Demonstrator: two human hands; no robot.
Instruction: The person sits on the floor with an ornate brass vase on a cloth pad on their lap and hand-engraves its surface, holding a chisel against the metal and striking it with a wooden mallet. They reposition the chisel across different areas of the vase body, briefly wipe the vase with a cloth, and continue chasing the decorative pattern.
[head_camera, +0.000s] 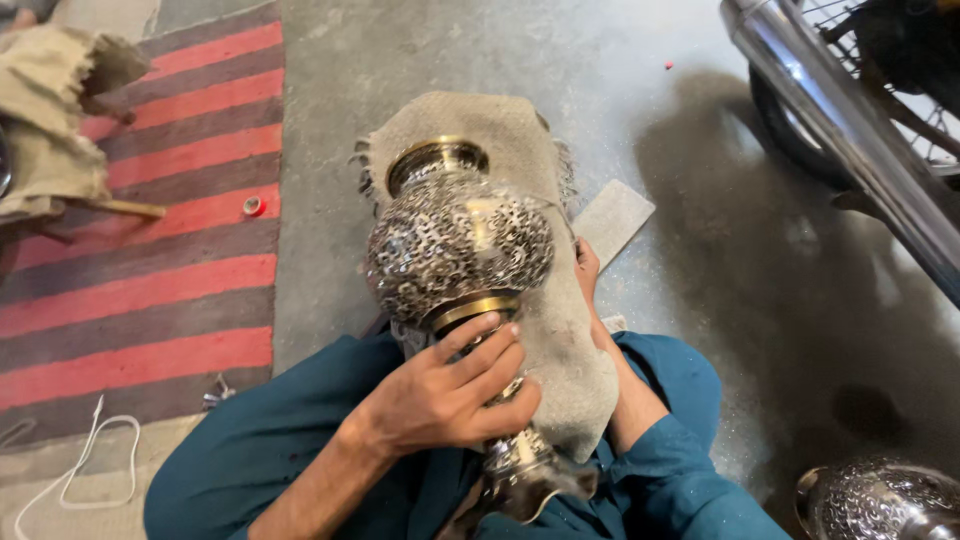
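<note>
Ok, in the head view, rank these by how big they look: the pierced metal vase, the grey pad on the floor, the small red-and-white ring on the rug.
1. Pierced metal vase, held by the left hand; it sits nearest the camera, which inflates it.
2. Grey pad.
3. Red-and-white ring, clearly smallest.

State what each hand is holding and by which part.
The left hand grips the ornate metal vase by its narrow neck below the brass band. The right hand supports its body through the beige cloth.

Single head-worn view, aimed steeply down and close over the lap (560, 470), with surrounding concrete floor (420, 60) included.
</note>
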